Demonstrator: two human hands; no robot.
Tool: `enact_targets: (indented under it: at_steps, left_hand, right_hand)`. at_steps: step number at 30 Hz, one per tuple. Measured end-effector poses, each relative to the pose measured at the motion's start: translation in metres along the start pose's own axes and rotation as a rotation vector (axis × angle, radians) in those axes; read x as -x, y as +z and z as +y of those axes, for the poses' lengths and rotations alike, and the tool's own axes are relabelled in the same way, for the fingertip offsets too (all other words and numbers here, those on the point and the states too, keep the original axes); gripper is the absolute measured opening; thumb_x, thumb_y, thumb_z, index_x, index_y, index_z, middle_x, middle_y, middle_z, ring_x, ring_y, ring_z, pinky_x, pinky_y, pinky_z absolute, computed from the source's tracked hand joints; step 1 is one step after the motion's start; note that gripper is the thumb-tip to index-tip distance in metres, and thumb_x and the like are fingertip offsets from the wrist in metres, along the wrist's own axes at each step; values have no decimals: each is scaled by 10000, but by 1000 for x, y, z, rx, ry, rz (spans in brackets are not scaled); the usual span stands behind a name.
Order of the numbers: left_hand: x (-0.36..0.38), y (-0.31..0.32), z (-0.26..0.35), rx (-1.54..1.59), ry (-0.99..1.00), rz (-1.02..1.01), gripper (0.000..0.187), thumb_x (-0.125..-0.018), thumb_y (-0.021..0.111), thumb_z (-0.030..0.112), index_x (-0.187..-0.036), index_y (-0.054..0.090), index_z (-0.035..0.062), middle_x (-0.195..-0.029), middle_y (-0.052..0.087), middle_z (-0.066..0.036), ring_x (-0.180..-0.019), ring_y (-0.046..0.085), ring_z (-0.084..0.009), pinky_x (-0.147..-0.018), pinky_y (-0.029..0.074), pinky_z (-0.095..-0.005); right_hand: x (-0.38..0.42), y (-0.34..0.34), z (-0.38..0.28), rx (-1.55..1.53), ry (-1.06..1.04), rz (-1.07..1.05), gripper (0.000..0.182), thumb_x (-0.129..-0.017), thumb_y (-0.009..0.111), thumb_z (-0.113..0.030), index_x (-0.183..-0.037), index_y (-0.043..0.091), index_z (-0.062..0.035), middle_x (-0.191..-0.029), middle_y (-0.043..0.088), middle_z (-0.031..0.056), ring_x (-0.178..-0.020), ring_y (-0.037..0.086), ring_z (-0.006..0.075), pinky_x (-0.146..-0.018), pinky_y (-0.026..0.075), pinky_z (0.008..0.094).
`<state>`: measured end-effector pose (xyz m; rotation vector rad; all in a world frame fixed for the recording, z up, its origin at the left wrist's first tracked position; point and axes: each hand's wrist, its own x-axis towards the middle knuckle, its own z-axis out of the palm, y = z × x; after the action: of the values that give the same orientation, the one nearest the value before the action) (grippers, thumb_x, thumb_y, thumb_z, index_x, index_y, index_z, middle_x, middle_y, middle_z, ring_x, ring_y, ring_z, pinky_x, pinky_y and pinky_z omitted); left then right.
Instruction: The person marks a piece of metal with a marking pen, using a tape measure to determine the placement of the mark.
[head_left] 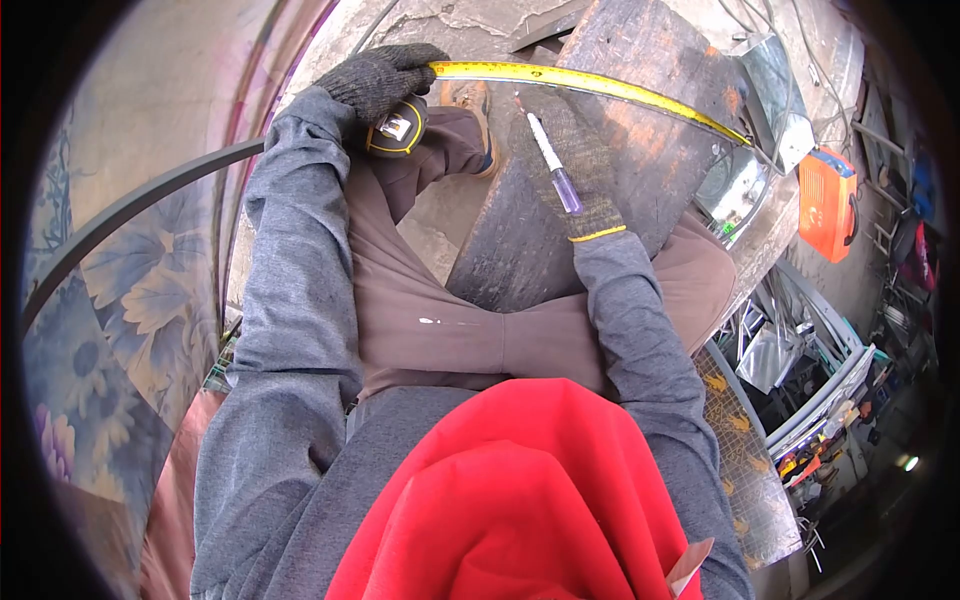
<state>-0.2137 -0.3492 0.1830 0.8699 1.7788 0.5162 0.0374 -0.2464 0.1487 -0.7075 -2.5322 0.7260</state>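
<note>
My left hand (pixel 375 80), in a dark knitted glove, is closed round a black and yellow tape measure (pixel 397 128). Its yellow blade (pixel 590 83) stretches out to the right, over a dark, worn board (pixel 640 50) with rusty patches, and bends down toward the far right edge. My right hand (pixel 575 165), also gloved, lies over the board below the blade. A slim marker (pixel 555 165), white at the front and purple at the back, is held in it, tip pointing up and left. The fingers under the marker blend into the board's colour.
A dark curved bar (pixel 140 205) comes in from the left beside a flower-patterned sheet (pixel 130 290). At right stand an orange case (pixel 828 205) and shiny metal pieces (pixel 770 355). Cables (pixel 790 90) run along the upper right. Red cloth (pixel 530 480) hangs at my chest.
</note>
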Motion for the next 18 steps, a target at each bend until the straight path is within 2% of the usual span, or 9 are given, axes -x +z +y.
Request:
enact_targets:
  at_steps: [2, 8, 12, 15, 17, 18]
  left_hand:
    - [-1, 0, 0, 10, -11, 0, 361, -946, 576, 186, -1294, 590, 94, -1047, 681, -62, -925, 637, -119, -846, 502, -265]
    - [-1, -1, 0, -34, -15, -7, 359, -950, 585, 205, -1292, 591, 95, -1038, 681, -60, -917, 634, -117, -846, 502, -264]
    - [-2, -1, -1, -37, -12, -2, 356, -952, 579, 196, -1294, 589, 97, -1042, 680, -57, -917, 633, -116, -846, 502, -263]
    - [-1, 0, 2, -49, -4, -2, 352, -952, 575, 190, -1292, 588, 96, -1040, 678, -55, -915, 633, -114, -843, 503, -262]
    - [0, -2, 1, -58, -3, -1, 350, -952, 573, 186, -1289, 588, 95, -1039, 677, -56, -913, 634, -113, -841, 504, -262]
    - [-1, -1, -1, -58, 27, -3, 349, -957, 555, 218, -1289, 584, 114, -1034, 682, -79, -910, 646, -152, -836, 509, -290]
  right_hand:
    - [-1, 1, -1, -76, -34, 69, 328, -806, 681, -241, -1119, 661, -144, -1101, 670, 97, -1043, 644, 284, -882, 531, 393]
    - [-4, -6, -5, 30, -49, 42, 330, -807, 680, -239, -1119, 660, -132, -1098, 672, 92, -1026, 651, 283, -871, 536, 381]
    - [1, 0, 2, -60, 9, 16, 331, -807, 685, -255, -1115, 664, -134, -1093, 674, 94, -1039, 646, 282, -878, 534, 386]
    - [1, 0, 3, -20, -54, 45, 328, -813, 683, -271, -1113, 671, -137, -1082, 681, 88, -1042, 648, 278, -884, 533, 386]
    - [2, -7, -2, -34, 26, -31, 322, -811, 697, -253, -1111, 675, -136, -1070, 688, 73, -1027, 657, 270, -889, 534, 379]
    - [2, -8, -2, -35, 25, -31, 322, -811, 697, -253, -1111, 675, -136, -1070, 688, 73, -1027, 657, 270, -889, 534, 379]
